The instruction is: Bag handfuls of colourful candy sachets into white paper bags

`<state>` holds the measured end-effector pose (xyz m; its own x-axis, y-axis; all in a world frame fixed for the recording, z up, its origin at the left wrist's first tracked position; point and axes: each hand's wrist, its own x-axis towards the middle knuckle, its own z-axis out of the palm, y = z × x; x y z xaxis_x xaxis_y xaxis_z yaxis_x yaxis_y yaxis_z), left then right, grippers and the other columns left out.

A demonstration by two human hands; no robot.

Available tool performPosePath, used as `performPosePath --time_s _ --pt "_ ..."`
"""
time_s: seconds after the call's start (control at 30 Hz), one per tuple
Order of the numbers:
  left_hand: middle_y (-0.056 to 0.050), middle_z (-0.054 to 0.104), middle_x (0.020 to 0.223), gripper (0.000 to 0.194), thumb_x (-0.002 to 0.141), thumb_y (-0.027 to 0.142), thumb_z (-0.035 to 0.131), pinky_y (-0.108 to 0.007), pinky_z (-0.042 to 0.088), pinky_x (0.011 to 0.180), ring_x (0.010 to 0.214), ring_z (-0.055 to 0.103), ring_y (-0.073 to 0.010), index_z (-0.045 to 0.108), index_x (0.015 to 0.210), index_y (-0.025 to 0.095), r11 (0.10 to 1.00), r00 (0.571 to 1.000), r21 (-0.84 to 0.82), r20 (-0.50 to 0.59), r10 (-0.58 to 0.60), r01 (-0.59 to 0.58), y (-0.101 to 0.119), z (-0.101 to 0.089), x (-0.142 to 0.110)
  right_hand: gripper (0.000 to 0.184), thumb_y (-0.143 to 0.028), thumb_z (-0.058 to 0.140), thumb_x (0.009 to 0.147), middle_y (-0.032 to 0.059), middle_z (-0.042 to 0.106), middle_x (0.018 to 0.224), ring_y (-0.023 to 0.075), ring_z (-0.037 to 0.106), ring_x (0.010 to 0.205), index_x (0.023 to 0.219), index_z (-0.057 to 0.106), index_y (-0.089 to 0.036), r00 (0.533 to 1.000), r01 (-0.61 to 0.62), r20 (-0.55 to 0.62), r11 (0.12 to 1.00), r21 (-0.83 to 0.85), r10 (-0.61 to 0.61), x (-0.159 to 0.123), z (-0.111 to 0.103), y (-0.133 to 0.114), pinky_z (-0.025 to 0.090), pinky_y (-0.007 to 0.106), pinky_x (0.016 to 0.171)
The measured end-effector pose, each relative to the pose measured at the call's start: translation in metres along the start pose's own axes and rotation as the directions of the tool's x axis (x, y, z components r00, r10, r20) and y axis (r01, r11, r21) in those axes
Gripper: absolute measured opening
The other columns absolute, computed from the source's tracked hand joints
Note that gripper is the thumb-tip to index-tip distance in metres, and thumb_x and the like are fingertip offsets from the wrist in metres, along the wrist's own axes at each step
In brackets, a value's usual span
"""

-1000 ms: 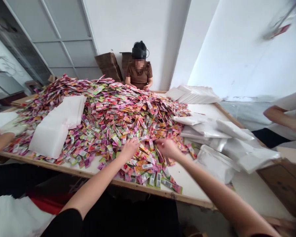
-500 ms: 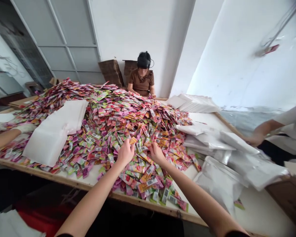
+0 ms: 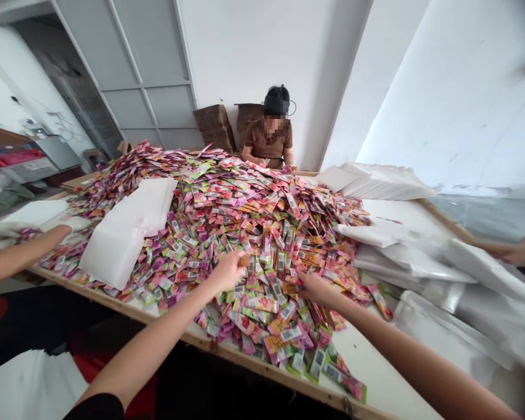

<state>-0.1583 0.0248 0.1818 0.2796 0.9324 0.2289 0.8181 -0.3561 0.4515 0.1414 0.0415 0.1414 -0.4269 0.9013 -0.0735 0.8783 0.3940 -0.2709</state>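
A broad heap of small printed sachets [image 3: 227,198] in pink, green, orange and purple covers the table. Over its near middle is my left hand [image 3: 228,272], its fingers closed on an orange sachet [image 3: 244,260] that pokes out past the fingertips. My right hand [image 3: 317,290] is lower and to the right, down at the heap's surface. Its fingers are pinched at the end of another orange sachet [image 3: 291,288], lying among the others. Many loose sachets with barcodes lie between and in front of both hands.
White plastic bags [image 3: 420,268] lie piled on the right, with flat white bags [image 3: 385,181] stacked behind. More white bags [image 3: 118,245] rest on the heap at left. A co-worker [image 3: 269,140] sits across; others' arms [image 3: 30,254] reach in from both sides. A wooden rim [image 3: 227,356] edges the table.
My hands have moved farther apart, the right one going lower and to the right onto the sachets. The view has turned left. The person across has raised their hands a little.
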Motion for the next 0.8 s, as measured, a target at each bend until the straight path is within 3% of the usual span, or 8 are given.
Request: performPosePath --time_s 0.1,0.2,0.37,0.5,0.6,0.7,0.73,0.8 --pt "-0.008 0.061 0.09 0.025 0.086 0.028 0.039 -0.03 0.046 0.077 0.081 0.058 -0.0178 0.056 0.099 0.016 0.989 0.99 0.086 -0.084 -0.116 0.124 -0.025 -0.035 0.037 0.04 -0.022 0.064 0.066 0.0113 0.063 0.087 0.0242 0.059 0.078 0.104 0.052 -0.016 0.995 -0.025 -0.089 0.992 0.123 0.036 0.016 -0.022 -0.002 0.043 0.031 0.065" --pt "-0.012 0.058 0.107 0.029 0.083 0.024 0.044 -0.03 0.044 0.082 0.096 0.056 -0.022 0.055 0.108 0.014 0.926 0.973 0.299 -0.102 -0.207 0.229 -0.046 -0.044 0.077 0.045 -0.022 0.058 0.071 0.0098 0.063 0.094 0.024 0.059 0.086 0.115 0.048 -0.016 0.972 -0.014 -0.233 0.992 0.123 0.042 0.055 -0.03 -0.028 0.041 0.029 0.068" --pt "-0.014 0.062 0.099 0.026 0.077 0.013 0.047 -0.03 0.046 0.08 0.093 0.059 -0.0224 0.062 0.098 0.012 0.904 0.973 0.376 0.025 -0.229 0.203 -0.057 -0.013 0.11 0.058 -0.005 0.047 0.068 0.0103 0.061 0.107 0.023 0.058 0.091 0.125 0.044 -0.02 0.954 -0.048 -0.299 0.998 -0.045 0.032 0.101 -0.013 -0.063 0.039 0.029 0.073" --pt "-0.012 0.064 0.09 0.02 0.068 0.011 0.056 -0.029 0.046 0.079 0.089 0.061 -0.022 0.066 0.084 0.015 0.932 0.973 0.353 0.178 -0.15 0.079 -0.059 0.009 0.101 0.048 -0.007 0.049 0.067 0.0088 0.062 0.104 0.0235 0.057 0.092 0.113 0.053 -0.019 0.961 -0.003 -0.278 0.999 -0.034 -0.006 0.092 -0.002 -0.048 0.039 0.028 0.073" --pt "-0.01 0.065 0.083 0.019 0.064 0.013 0.06 -0.028 0.047 0.072 0.081 0.062 -0.0221 0.066 0.082 0.016 0.954 0.964 0.299 0.244 -0.109 0.032 -0.06 0.018 0.088 0.058 -0.012 0.055 0.066 0.008 0.061 0.106 0.0234 0.057 0.091 0.122 0.046 -0.02 0.941 0.064 -0.339 0.985 0.159 -0.006 0.084 -0.001 -0.036 0.039 0.028 0.073" --pt "-0.012 0.065 0.087 0.019 0.067 0.017 0.06 -0.029 0.047 0.069 0.082 0.062 -0.0249 0.066 0.085 0.016 0.966 0.97 0.258 0.229 -0.085 0.023 -0.058 0.022 0.077 0.038 -0.026 0.062 0.067 0.0047 0.062 0.087 0.0191 0.057 0.078 0.103 0.055 -0.016 0.94 0.127 -0.336 0.85 0.511 0.061 0.082 -0.002 -0.037 0.04 0.027 0.068" --pt "-0.013 0.064 0.09 0.02 0.069 0.019 0.059 -0.03 0.047 0.069 0.084 0.062 -0.0257 0.066 0.087 0.016 0.97 0.974 0.244 0.216 -0.074 0.02 -0.057 0.021 0.074 0.033 -0.033 0.062 0.068 0.002 0.06 0.076 0.016 0.055 0.069 0.095 0.056 -0.015 0.955 0.125 -0.284 0.746 0.654 0.089 0.08 -0.002 -0.04 0.04 0.025 0.063" --pt "-0.012 0.064 0.093 0.024 0.07 0.025 0.06 -0.031 0.047 0.071 0.087 0.061 -0.0263 0.066 0.093 0.018 0.977 0.981 0.213 0.186 -0.055 0.015 -0.055 0.019 0.07 0.035 -0.043 0.062 0.067 -0.004 0.05 0.059 0.0101 0.046 0.05 0.088 0.055 -0.016 0.987 0.061 -0.118 0.442 0.895 0.105 0.075 -0.003 -0.046 0.036 0.023 0.051"
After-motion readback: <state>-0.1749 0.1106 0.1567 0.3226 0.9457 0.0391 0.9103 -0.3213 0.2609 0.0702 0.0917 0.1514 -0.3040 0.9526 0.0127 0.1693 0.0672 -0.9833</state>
